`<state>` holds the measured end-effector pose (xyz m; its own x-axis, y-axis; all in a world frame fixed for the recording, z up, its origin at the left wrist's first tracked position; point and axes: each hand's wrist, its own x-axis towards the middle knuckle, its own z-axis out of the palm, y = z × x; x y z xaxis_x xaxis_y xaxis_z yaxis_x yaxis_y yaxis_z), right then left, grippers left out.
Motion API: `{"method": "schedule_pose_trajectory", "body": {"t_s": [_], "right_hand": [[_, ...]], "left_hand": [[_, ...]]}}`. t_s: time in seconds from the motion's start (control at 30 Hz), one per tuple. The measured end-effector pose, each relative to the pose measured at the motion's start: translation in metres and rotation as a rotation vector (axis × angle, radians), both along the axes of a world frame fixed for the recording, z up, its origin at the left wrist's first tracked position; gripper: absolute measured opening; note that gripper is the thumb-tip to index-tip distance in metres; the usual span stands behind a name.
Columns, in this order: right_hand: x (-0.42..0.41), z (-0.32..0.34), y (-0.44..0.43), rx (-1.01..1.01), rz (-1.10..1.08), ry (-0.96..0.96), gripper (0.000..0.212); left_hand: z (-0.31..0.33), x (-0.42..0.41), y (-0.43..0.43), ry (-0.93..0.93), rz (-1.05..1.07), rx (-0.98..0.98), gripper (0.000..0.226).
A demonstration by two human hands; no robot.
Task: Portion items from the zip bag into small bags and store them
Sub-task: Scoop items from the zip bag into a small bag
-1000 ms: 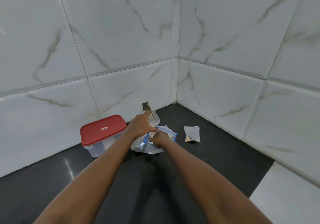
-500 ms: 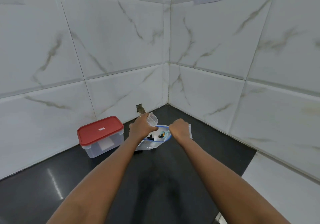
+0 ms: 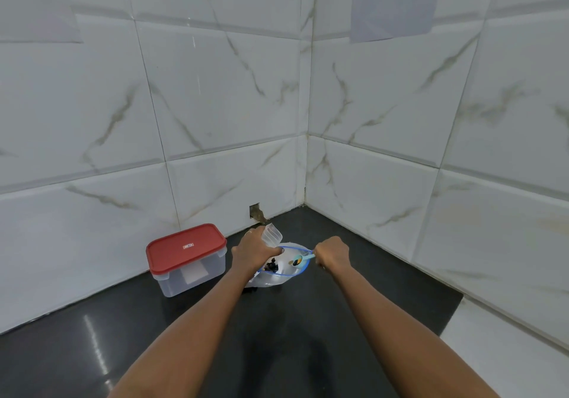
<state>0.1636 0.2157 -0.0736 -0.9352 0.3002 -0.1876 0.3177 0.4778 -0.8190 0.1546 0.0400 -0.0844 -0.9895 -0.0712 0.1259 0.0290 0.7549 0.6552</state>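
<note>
Now: clear blue-rimmed plastic zip bag [image 3: 284, 271] at 12 o'clock, mouth axis 9-to-3. My left hand [image 3: 254, 251] grips 9 o'clock rim plus small clear plastic cup [image 3: 271, 235]; my right hand [image 3: 332, 254] pinches 3 o'clock rim. Neither nearer.

The right hand [image 3: 332, 253] has moved away from the left hand [image 3: 254, 251] and pulled the blue edge of the zip bag [image 3: 284, 274] with it. The bag's mouth was flat and almost closed a second ago, and now it is a wide round hole. The little dark and colored things [image 3: 271, 266] inside can be seen now, and the small filled bag that lay on the tabletop [image 3: 308, 336] is hidden behind the right hand.
</note>
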Motion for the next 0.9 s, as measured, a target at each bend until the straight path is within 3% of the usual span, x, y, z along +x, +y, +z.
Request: {"method": "schedule_pose_trajectory", "body": {"t_s": [0.17, 0.27, 0.6, 0.8, 0.9], "right_hand": [[-0.009, 0.002, -0.001, 0.069, 0.051, -0.018, 0.018], [-0.02, 0.001, -0.001, 0.153, 0.084, -0.011, 0.026], [-0.027, 0.035, 0.022, -0.132, 0.02, 0.153, 0.03], [-0.019, 0.05, -0.001, 0.074, 0.213, 0.431, 0.026], [-0.005, 0.049, -0.013, 0.259, 0.416, 0.569, 0.027]], "left_hand": [[-0.004, -0.006, 0.002, 0.018, -0.001, -0.038, 0.062], [-0.005, -0.008, 0.005, 0.015, -0.025, -0.05, 0.068], [-0.01, -0.008, 0.002, 0.024, 0.008, 0.165, 0.073], [-0.014, -0.005, 0.007, 0.006, -0.002, 0.178, 0.067], [-0.013, -0.003, 0.01, 0.004, 0.003, 0.204, 0.061]]}}
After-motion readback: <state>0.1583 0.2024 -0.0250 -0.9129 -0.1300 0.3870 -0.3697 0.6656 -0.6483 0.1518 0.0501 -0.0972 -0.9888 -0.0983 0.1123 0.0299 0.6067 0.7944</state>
